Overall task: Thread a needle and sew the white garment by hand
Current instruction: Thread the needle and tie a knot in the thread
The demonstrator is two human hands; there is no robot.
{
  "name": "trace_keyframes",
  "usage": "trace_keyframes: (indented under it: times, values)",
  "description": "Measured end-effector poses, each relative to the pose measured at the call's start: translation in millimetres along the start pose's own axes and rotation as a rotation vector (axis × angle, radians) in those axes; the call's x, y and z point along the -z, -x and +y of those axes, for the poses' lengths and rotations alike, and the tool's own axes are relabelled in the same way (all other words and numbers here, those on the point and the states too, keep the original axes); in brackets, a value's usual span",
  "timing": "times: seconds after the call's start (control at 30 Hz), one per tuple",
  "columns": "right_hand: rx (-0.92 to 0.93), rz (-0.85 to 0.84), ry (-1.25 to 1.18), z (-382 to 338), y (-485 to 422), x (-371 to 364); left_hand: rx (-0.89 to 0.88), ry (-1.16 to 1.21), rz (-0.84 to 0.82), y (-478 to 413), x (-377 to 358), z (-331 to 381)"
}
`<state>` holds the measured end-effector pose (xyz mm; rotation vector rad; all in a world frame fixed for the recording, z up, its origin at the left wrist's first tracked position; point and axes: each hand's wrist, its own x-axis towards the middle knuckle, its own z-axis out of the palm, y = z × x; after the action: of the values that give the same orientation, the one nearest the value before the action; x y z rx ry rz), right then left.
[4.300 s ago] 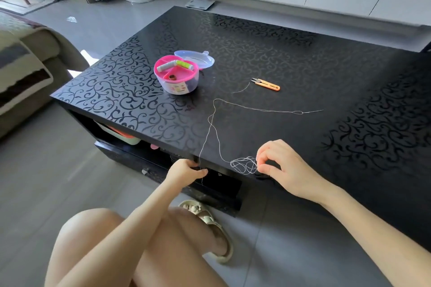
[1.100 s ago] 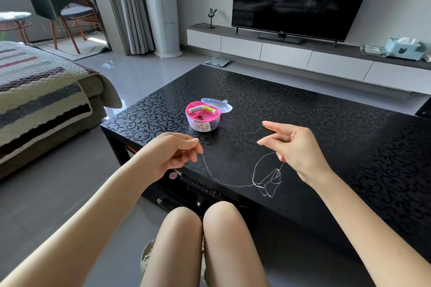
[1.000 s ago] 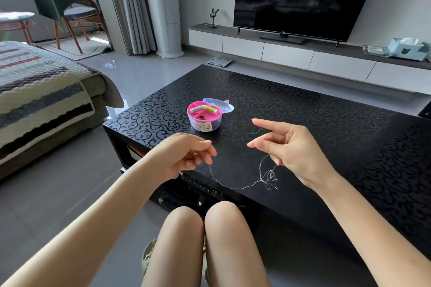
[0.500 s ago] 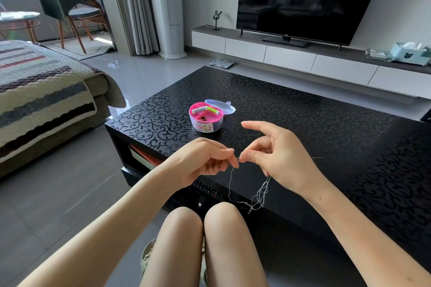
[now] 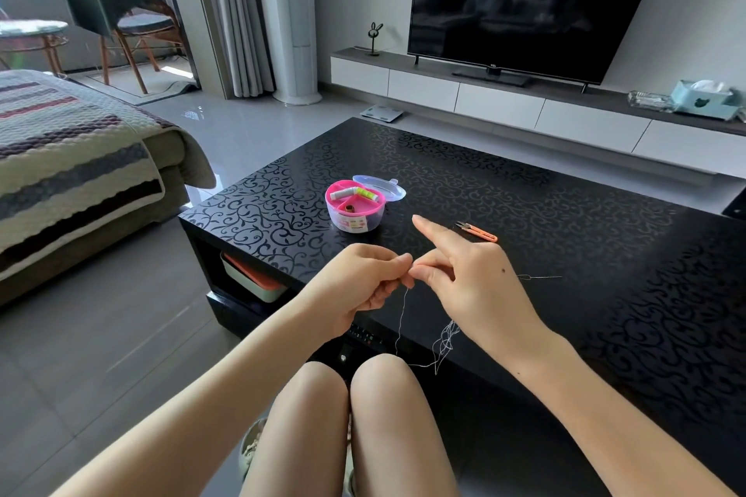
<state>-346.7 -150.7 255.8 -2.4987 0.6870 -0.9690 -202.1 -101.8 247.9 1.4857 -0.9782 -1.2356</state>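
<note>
Left hand (image 5: 363, 280) and right hand (image 5: 474, 286) meet fingertip to fingertip, each pinching the thread (image 5: 403, 315) — likely steadying its end for the needle, too small to make out — slack tangle hangs under the right hand; no garment in view.

Table (image 5: 565, 214): sewing box (image 5: 354, 214) on its left part, lid (image 5: 387, 188) touching the box at 1 o'clock. Snips (image 5: 478, 232) on the top at 4 o'clock from the box, apart from it. Left hand (image 5: 359, 286) and right hand (image 5: 472, 278) above the near edge, 6 o'clock from the box, fingertips meeting. Thread (image 5: 401, 319) hangs below them. Television (image 5: 524, 0) behind the table at 12 o'clock. Sofa (image 5: 80, 157) at 9 o'clock.
</note>
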Motion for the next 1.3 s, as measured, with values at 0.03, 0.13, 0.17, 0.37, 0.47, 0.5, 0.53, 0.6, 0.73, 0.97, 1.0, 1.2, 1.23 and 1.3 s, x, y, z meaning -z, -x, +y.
trace_keyframes:
  times: [0.03,0.13,0.17,0.37,0.47,0.5,0.53,0.6,0.73,0.97,1.0,1.2,1.23,1.3]
  values:
    - [0.001,0.012,0.004,0.2,0.0,-0.9,-0.016,-0.01,0.016,0.9,-1.7,-0.2]
    - [-0.054,0.018,-0.045,-0.3,0.3,-0.4,-0.069,-0.063,0.054,3.0,-4.7,-1.7]
    - [-0.087,0.014,-0.069,-0.4,0.2,0.5,-0.084,-0.076,0.064,3.1,-4.9,-2.0]
    - [-0.213,0.008,-0.078,4.7,4.3,8.9,-0.131,-0.116,0.093,2.9,1.5,-1.7]
    - [-0.19,-0.012,-0.072,3.3,5.5,9.7,-0.132,-0.135,0.084,3.6,2.0,-2.2]
    - [-0.187,-0.018,-0.062,3.0,5.8,9.9,-0.131,-0.133,0.079,3.5,2.4,-2.8]
    - [-0.191,-0.022,-0.053,3.0,5.9,10.4,-0.129,-0.126,0.073,3.7,3.2,-3.2]
    - [-0.219,-0.019,-0.051,4.3,6.5,12.0,-0.122,-0.117,0.065,4.4,4.2,-3.3]
    - [-0.27,-0.033,-0.134,3.4,7.4,13.9,-0.08,-0.099,0.071,5.7,7.6,-2.3]
    - [-0.379,-0.244,-0.546,-5.5,0.9,29.2,0.096,-0.101,-0.031,4.7,14.0,8.2]
    - [-0.388,-0.265,-0.569,-5.1,0.1,30.0,0.106,-0.092,-0.053,3.4,13.8,8.5]
    - [-0.429,-0.323,-0.558,-1.2,-4.5,29.1,0.123,-0.002,-0.164,0.9,13.1,5.9]
    - [-0.433,-0.331,-0.563,-1.1,-4.9,28.9,0.119,-0.001,-0.174,1.2,12.6,6.2]
    - [-0.441,-0.35,-0.569,-1.1,-5.1,28.0,0.111,-0.007,-0.19,1.4,12.3,6.1]
